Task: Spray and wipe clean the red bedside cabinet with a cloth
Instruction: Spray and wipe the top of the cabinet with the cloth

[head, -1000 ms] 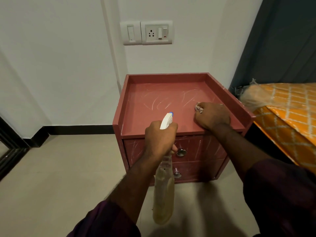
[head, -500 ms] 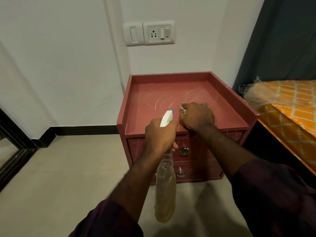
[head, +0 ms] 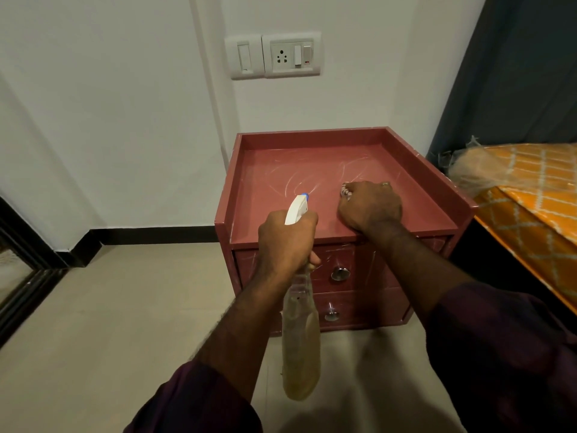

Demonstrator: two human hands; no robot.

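The red bedside cabinet (head: pixel 281 170) stands against the white wall, its rimmed top streaked with pale smears. My left hand (head: pixel 288 239) grips the neck of a clear spray bottle (head: pixel 301 345) of yellowish liquid in front of the cabinet, its white nozzle pointing over the top. My right hand (head: pixel 371 206) lies on the front part of the top, fingers curled over a patterned cloth (head: pixel 345 191). Only a small edge of the cloth shows past my knuckles.
Two drawers with round metal knobs (head: pixel 340 273) face me. A bed with an orange patterned cover (head: pixel 537 195) stands close on the right, a dark curtain behind it. A socket plate (head: pixel 290 54) is on the wall above. Beige floor tiles lie to the left.
My right hand slid the cloth left from the right side of the cabinet top toward the middle. My left hand kept the bottle roughly where it was.
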